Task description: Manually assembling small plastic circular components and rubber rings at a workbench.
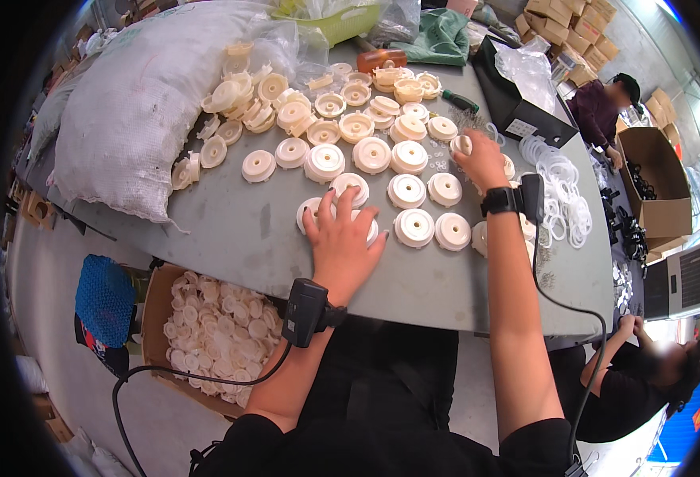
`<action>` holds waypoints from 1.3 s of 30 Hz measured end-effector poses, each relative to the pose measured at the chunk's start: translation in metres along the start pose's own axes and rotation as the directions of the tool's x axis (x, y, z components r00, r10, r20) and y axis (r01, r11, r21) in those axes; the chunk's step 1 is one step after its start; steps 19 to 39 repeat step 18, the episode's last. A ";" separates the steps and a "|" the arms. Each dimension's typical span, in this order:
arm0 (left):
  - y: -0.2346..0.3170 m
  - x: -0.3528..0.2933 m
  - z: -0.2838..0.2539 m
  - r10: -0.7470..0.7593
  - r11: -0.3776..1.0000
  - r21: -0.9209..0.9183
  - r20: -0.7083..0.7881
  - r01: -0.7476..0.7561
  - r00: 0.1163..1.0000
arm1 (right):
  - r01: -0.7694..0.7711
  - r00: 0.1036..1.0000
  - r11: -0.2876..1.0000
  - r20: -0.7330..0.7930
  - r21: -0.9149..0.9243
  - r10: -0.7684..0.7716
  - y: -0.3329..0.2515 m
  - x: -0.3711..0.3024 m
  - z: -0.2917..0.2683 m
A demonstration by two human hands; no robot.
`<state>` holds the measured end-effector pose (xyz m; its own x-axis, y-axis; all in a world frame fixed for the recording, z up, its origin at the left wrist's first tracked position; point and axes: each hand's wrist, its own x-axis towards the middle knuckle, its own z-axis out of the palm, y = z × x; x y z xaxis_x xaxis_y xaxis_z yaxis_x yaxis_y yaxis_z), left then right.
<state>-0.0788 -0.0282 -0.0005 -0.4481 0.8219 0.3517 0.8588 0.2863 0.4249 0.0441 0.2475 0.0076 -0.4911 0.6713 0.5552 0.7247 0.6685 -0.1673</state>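
Spread fingers of my left hand (344,242) rest over a small group of round cream plastic caps, including one cap (350,188) at the fingertips. Parts of these caps are hidden under the hand. Farther right, my right hand (481,161) has its fingers closed around a small round cream plastic piece (462,145), partly covered by them. Between the hands stand stepped round caps with centre holes, such as a cap (406,191) and another cap (414,227). Tiny clear rings (439,159) lie beside my right hand.
A heap of cream caps (270,87) lies against a big white sack (139,103). White rings (561,191), a green-handled tool (460,101) and a black box (517,95) are to the right. Below the table edge stands a cardboard box (157,318) of pale parts. Two people work at right.
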 end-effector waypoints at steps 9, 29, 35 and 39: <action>-0.006 -0.002 -0.003 -0.014 0.999 -0.031 -0.004 0.014 1.000 | -0.286 0.898 0.872 0.429 0.396 0.100 0.011 0.009 -0.032; -0.002 0.004 -0.001 -0.003 0.997 -0.082 0.031 0.006 1.000 | -0.133 0.904 0.991 0.413 0.034 0.107 -0.029 0.043 0.031; -0.002 0.004 -0.001 -0.003 0.997 -0.082 0.031 0.006 1.000 | -0.133 0.904 0.991 0.413 0.034 0.107 -0.029 0.043 0.031; -0.002 0.004 -0.001 -0.003 0.997 -0.082 0.031 0.006 1.000 | -0.133 0.904 0.991 0.413 0.034 0.107 -0.029 0.043 0.031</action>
